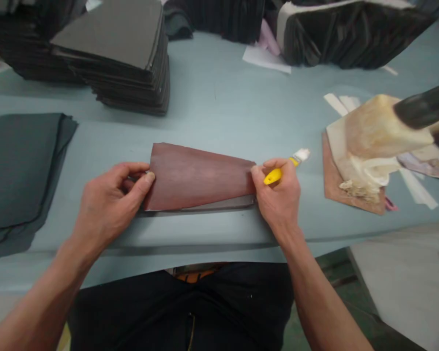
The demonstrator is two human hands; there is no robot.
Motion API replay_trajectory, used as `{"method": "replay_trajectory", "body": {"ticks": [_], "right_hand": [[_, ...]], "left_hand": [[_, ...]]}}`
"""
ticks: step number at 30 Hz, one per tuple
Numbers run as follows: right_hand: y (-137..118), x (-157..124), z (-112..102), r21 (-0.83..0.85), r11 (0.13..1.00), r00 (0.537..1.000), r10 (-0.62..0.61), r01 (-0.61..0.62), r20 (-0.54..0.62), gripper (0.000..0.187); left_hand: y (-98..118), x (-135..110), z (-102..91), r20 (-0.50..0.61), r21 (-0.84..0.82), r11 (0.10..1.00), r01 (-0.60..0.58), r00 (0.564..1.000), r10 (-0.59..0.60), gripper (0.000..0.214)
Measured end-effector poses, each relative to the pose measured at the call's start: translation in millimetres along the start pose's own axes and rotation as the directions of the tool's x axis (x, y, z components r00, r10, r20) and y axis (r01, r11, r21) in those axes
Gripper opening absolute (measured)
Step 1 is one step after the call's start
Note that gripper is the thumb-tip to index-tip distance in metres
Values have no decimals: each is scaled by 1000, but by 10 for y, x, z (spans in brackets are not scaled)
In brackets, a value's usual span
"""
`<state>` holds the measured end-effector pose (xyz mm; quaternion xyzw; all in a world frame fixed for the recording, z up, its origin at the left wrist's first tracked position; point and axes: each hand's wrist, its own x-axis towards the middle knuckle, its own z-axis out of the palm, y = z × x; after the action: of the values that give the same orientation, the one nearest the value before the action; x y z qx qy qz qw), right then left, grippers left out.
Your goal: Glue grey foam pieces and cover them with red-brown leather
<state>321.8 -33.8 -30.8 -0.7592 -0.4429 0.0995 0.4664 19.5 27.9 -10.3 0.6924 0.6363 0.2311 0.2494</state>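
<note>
A brown leather-like panel [201, 178], wider on its left side, lies before me above the table surface. Beneath its lower right edge a grey layer [227, 202] peeks out. My left hand [113, 195] is closed, thumb and fingers pinching the panel's left edge. At the narrow right end my right hand [280, 195] pinches the panel too, and the same hand keeps a small brush [274, 176] with a yellow handle tucked in its fingers. White-tipped bristles of this brush point up and to the right.
Stacks of dark panels [113, 34] stand at the back left, with dark sheets [22, 170] at the left. On the right, a glue-crusted container [373, 126] with black handles sits on a brown board [331, 170]. White strips [417, 187] lie around it.
</note>
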Motion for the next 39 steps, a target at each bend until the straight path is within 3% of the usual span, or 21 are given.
{"method": "replay_trajectory", "body": {"ticks": [7, 21, 27, 34, 37, 39], "right_hand": [[2, 81, 102, 104, 995, 997, -16, 8, 75, 28], [-40, 219, 142, 122, 991, 999, -48, 45, 21, 28], [-18, 257, 156, 68, 988, 990, -138, 140, -31, 24], [-215, 265, 144, 32, 965, 957, -253, 260, -144, 20], [-270, 258, 162, 28, 968, 954, -242, 251, -175, 24], [-283, 252, 180, 32, 968, 952, -238, 249, -191, 26]], "left_hand": [[28, -43, 18, -29, 76, 997, 31, 999, -29, 52], [-26, -75, 70, -43, -62, 998, -29, 999, 27, 47], [-8, -81, 74, -45, -122, 991, -61, 997, 55, 43], [-67, -84, 79, -79, -304, 951, -59, 996, 37, 45], [-58, 7, 16, -145, -324, 942, -89, 988, 44, 43], [-28, 137, -49, -140, -355, 926, -127, 987, 82, 52]]}}
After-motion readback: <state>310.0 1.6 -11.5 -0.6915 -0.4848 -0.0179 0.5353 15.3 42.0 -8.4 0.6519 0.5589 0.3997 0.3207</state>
